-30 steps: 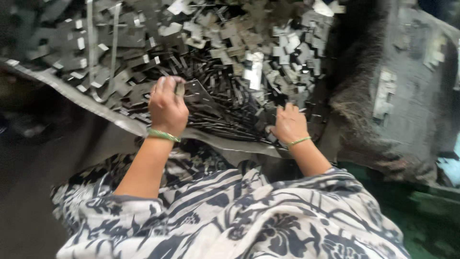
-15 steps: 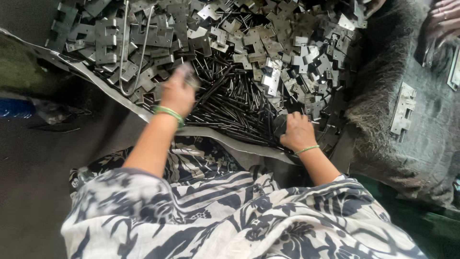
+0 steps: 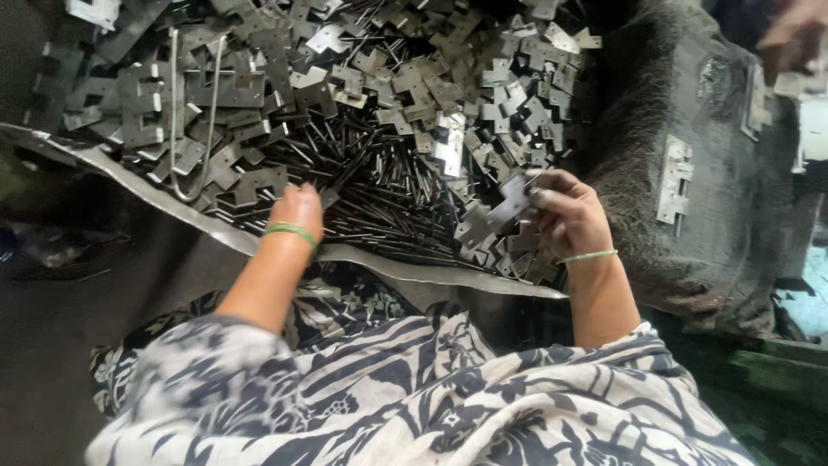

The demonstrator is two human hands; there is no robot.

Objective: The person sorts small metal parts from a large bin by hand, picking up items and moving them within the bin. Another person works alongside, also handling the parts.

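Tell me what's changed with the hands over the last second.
The right hand has lifted off the heap and now holds up a flat metal plate. The left hand stays down on the thin dark pins. The heap of plates looks unchanged.

My right hand (image 3: 569, 220) is no longer flat on the near edge of the pile; it now sits raised over it, with a flat notched metal plate (image 3: 509, 203) pinched in its grip, where a moment ago the fingers pressed empty against the heap. My left hand (image 3: 297, 211) has let go of the small bright piece it had lifted and now rests low on the dark thin rods (image 3: 379, 203), just left of the right grip. At the far right, above the right grip, another person's hand (image 3: 789, 39) has come into sight.
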